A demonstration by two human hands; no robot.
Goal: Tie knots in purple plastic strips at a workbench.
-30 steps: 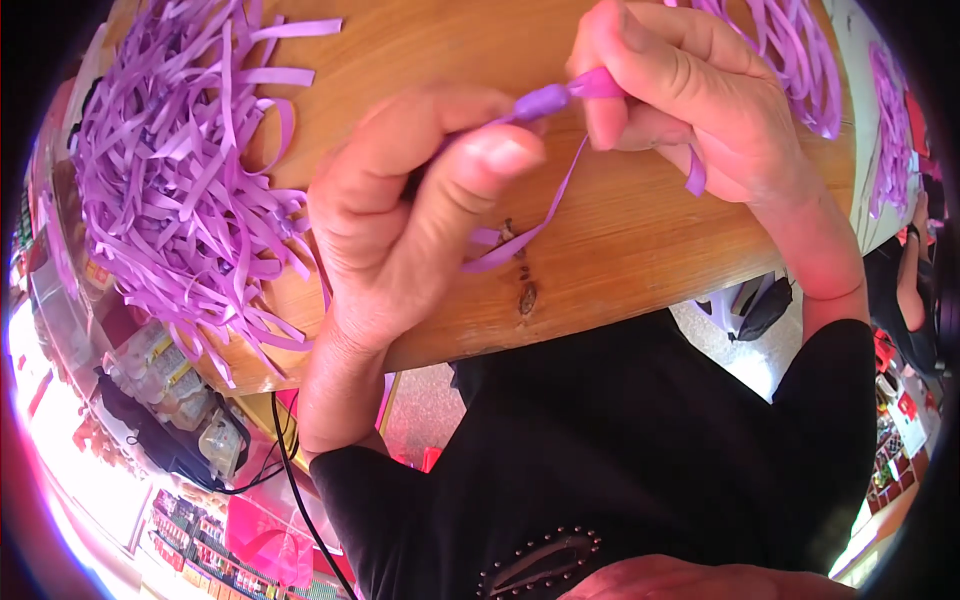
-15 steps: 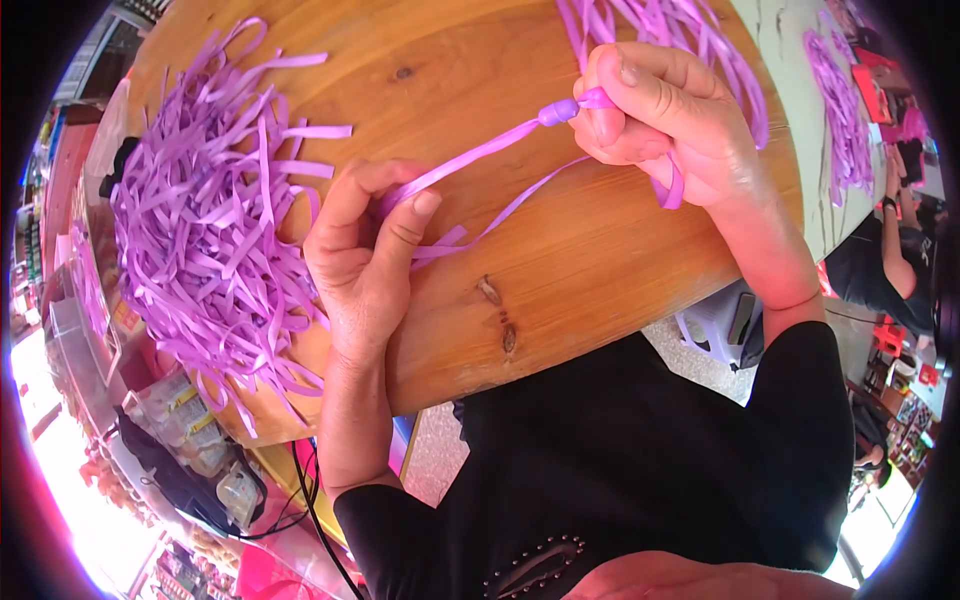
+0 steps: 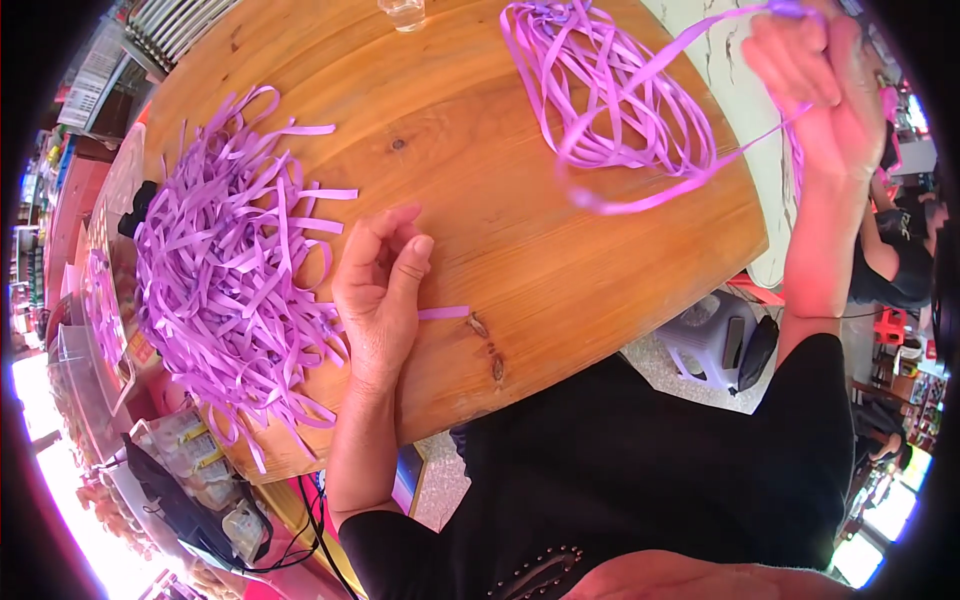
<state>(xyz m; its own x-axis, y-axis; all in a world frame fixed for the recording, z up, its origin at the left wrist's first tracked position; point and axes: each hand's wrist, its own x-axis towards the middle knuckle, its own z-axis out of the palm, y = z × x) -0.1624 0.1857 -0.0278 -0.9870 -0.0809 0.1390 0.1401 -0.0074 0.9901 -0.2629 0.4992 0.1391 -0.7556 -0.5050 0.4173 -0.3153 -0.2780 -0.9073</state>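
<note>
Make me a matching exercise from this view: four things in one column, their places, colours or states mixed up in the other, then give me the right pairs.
1. Glass
2. Left hand
3. Stool
4. Right hand

A. Loosely curled, beside the tangled ribbon pile
B. Holding a purple ribbon
C. Clear, on the wooden table, near the picture's top edge
D. Pale purple, lower than the tabletop

Pairs: 1-C, 2-A, 3-D, 4-B
</note>
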